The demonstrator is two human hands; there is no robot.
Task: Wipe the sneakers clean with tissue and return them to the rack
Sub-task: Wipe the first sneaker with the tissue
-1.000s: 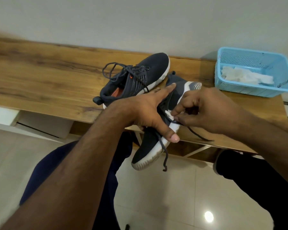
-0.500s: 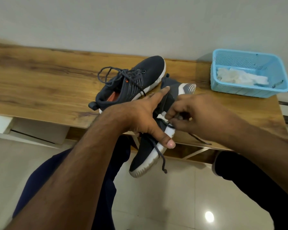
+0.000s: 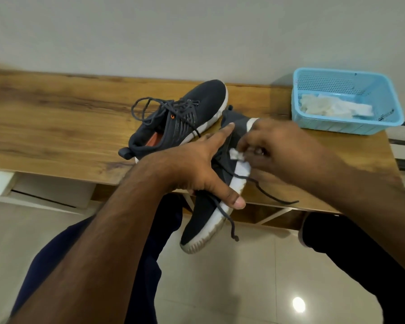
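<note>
Held sneaker (image 3: 205,213) is off the counter (image 3: 56,127) edge, toe down over the floor, sole side facing right. Left hand (image 3: 192,169) grips it, thumb on the white midsole, index finger straight. Right hand (image 3: 274,148) fingers pinch a tissue wad (image 3: 236,155) against the midsole. Second sneaker (image 3: 180,120) sits on the counter; blue basket (image 3: 384,94) with tissues to the right.

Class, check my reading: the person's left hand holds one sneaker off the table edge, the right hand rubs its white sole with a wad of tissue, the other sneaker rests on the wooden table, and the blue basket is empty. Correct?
Not quite. The head view shows the blue basket is not empty: it holds white tissues. The rest stands: the left hand holds one sneaker, the right hand rubs its sole with a tissue wad, and the other sneaker rests on the wooden table.
</note>
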